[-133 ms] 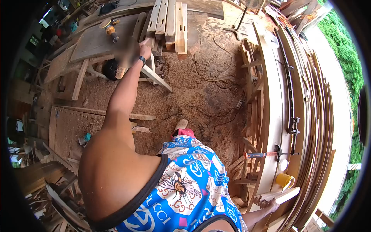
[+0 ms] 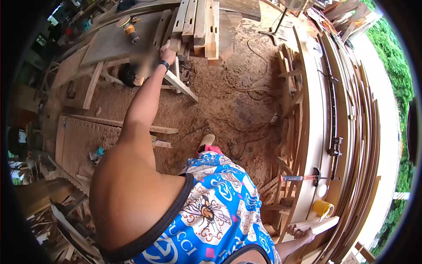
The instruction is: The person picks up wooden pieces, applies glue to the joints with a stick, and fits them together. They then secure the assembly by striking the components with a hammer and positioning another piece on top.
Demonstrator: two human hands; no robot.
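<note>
Stock handling, I'd judge: left hand (image 2: 167,54) looks closed on timber end (image 2: 175,45), right hand (image 2: 307,236) by pale board (image 2: 326,225), grip unclear; shifting either needs firm hold.

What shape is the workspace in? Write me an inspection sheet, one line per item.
Surface: right-hand bench carries a clamp and a yellow cup; left-hand table carries a power tool.
Job's things: slotted timbers side by side; pale wood piece by the cup.
Clutter: shavings across the floor; offcuts heaped at lower left.
Hands: left hand at the timbers' ends; right hand at the pale piece; grips unclear.
Cables: cable loose on the floor.
Surroundings: greenery outside, right.
</note>
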